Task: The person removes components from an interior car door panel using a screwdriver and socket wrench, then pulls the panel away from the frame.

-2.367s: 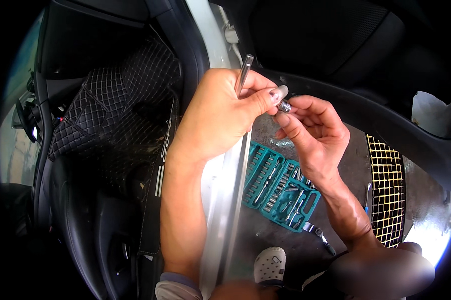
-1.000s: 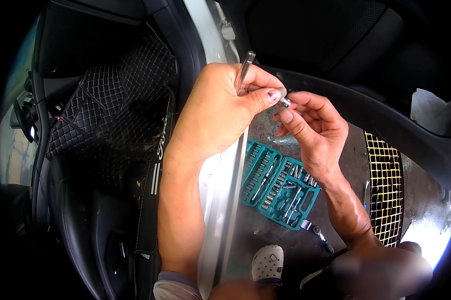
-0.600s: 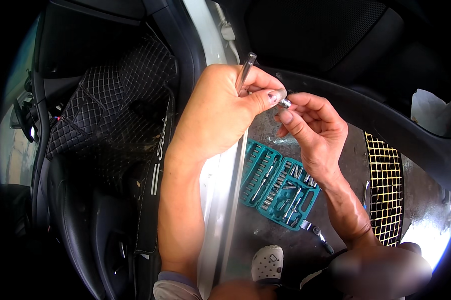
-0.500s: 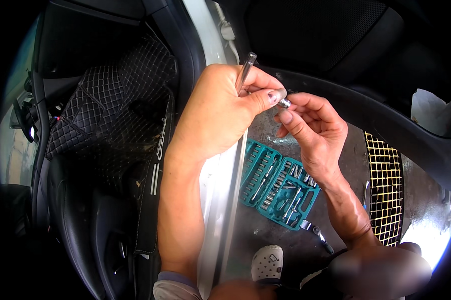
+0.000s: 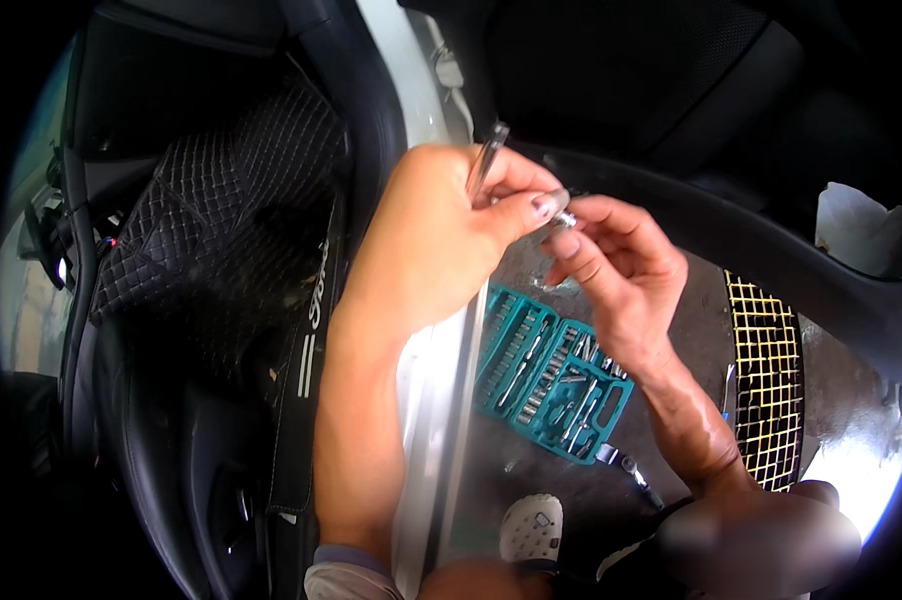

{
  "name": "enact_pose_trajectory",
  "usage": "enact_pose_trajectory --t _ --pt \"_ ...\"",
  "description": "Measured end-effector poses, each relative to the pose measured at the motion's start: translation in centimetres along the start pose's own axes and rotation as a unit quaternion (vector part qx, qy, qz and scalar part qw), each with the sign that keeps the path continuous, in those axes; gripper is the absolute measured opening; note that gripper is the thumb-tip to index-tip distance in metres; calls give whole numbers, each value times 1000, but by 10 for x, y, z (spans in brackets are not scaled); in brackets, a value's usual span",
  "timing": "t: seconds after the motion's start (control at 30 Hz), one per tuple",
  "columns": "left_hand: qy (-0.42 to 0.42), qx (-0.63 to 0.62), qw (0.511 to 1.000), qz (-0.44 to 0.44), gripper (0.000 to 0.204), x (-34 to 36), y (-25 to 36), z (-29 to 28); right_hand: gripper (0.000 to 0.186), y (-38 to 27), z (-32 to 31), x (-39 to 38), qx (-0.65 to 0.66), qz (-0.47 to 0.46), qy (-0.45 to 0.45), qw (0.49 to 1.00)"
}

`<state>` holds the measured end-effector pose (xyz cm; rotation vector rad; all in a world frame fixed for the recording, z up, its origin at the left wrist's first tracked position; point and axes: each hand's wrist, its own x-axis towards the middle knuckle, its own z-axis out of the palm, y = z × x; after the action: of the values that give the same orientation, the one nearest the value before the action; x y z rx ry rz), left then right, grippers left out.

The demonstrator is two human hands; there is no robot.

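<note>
My left hand [image 5: 461,215] is closed around a shiny metal rod [image 5: 488,160], whose thicker end sticks up past the knuckles. Its thumb and fingertips meet at a small silver metal piece [image 5: 568,219], which looks like a socket. From the other side my right hand [image 5: 631,270] pinches that same piece between thumb and forefinger, its other fingers curled. Whether the rod and the socket are joined is hidden by my left fingers. Below the hands, a teal socket set case [image 5: 571,443] lies unfolded on the floor with several sockets and bars in it.
A ratchet [image 5: 639,480] lies beside the case. To the left are the white door sill [image 5: 433,440], a quilted floor mat [image 5: 186,215] and a black seat [image 5: 161,430]. An open dark door panel [image 5: 771,215] curves around the right, over a yellow floor grate [image 5: 768,390].
Both hands have dropped slightly in the picture, still together at the socket. The view has shifted a little. Neither grip has visibly changed.
</note>
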<state>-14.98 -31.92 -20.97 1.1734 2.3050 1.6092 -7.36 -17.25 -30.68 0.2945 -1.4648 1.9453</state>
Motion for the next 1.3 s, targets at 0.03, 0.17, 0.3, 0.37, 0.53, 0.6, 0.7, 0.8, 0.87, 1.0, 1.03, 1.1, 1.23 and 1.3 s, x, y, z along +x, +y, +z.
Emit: enact_pose_trajectory --t 0.03,0.17,0.3,0.37,0.53,0.6,0.7,0.8,0.87,1.0,1.03,1.1,1.23,1.3 --pt "0 0 1000 16 17 3 2 3 25 -1 -1 1 -11 -7 1 1000" --pt "47 -6 999 -19 17 -10 40 1 21 -42 -10 28 -260 -212 -64 940" --pt "74 -115 988 -71 22 -23 50 -1 25 -122 -23 47 -311 -255 -92 911" --pt "65 -135 987 -52 26 -33 38 -5 27 -172 -27 52 -347 -262 -84 896" --pt "19 -189 975 -115 25 -14 70 21 15 -312 -63 42 -522 -216 152 811" --pt "29 -91 994 50 20 19 106 40 12 -356 -81 51 -547 -227 290 751" --pt "110 44 951 284 18 73 168 53 16 -398 -112 70 -648 -50 295 701" --pt "112 92 933 329 24 115 203 79 21 -413 -115 92 -729 13 207 653" --pt "90 144 933 317 24 118 207 83 23 -407 -109 103 -788 9 165 593" --pt "65 170 937 298 19 128 193 91 20 -411 -119 121 -803 70 144 574" --pt "62 152 942 294 18 130 190 91 20 -408 -118 125 -820 68 120 555" --pt "66 138 946 287 16 132 189 92 20 -406 -113 131 -841 102 100 523" --pt "88 148 928 331 19 134 178 95 19 -403 -115 134 -851 125 103 501" --pt "85 152 930 324 19 133 178 94 20 -402 -116 135 -855 123 104 492"
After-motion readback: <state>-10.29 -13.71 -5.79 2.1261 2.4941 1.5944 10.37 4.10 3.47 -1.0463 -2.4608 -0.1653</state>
